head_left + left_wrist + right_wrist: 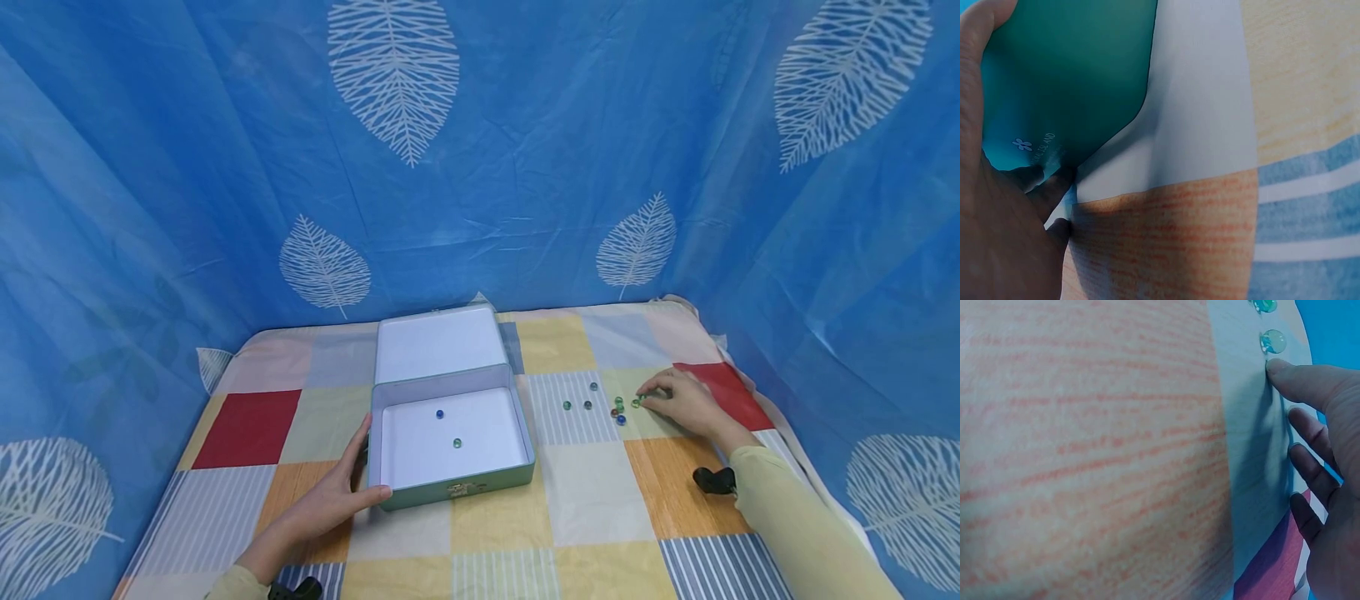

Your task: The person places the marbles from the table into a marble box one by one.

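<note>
A green tin box [491,482] with a white inside stands with its lid [438,343] folded back. My left hand [330,498] holds its front left corner, thumb at the front and fingers along the left side; the left wrist view shows the box's green wall [1072,81] close up. Inside lie a blue marble [440,414] and a green marble [457,443]. My right hand [684,404] reaches in from the right, fingertips beside a yellow-green marble [636,403]. In the right wrist view the thumb tip lies just below a clear green marble [1272,342]; the index finger is hidden.
Several loose marbles lie on the patchwork cloth [592,487] between box and right hand, among them a dark blue one [621,420] and a reddish one [614,412]. A blue curtain [517,158] with white leaves surrounds the table's back and sides.
</note>
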{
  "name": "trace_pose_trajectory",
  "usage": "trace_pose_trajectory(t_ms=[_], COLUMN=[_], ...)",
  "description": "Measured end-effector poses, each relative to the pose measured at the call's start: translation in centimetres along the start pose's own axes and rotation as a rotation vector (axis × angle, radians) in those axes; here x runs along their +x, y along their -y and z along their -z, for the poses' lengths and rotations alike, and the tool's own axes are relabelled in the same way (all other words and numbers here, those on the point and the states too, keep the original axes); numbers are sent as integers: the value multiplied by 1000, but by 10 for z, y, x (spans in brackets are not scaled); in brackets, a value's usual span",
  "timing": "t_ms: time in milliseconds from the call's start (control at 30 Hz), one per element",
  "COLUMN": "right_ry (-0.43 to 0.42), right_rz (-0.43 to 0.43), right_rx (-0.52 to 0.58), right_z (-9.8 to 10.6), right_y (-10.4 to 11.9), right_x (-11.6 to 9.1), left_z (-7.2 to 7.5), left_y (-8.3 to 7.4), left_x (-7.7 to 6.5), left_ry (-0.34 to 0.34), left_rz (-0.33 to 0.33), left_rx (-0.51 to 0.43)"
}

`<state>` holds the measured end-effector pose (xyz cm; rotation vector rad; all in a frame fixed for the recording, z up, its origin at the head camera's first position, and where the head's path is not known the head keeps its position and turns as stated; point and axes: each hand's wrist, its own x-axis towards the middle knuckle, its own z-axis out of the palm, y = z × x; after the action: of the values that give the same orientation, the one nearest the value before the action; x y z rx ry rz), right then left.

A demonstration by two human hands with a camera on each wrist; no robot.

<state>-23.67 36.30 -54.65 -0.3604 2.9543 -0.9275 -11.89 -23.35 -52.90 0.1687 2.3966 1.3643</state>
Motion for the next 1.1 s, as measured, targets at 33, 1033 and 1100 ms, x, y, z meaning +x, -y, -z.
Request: trace_pose_trajectory(t_ms=[33,1033,1100], right_ry=[2,37,47], right_rz=[-3,130,161], right_rx=[1,112,133], right_z=[0,-5,-10], right_y=[0,100,115], right_x=[0,42,45], left_z=[0,-3,-3], left_y=[0,3,2], left_x=[0,1,1], left_ry=[0,-9,-12], left_rz=[4,27,35], left_rx=[1,8,15])
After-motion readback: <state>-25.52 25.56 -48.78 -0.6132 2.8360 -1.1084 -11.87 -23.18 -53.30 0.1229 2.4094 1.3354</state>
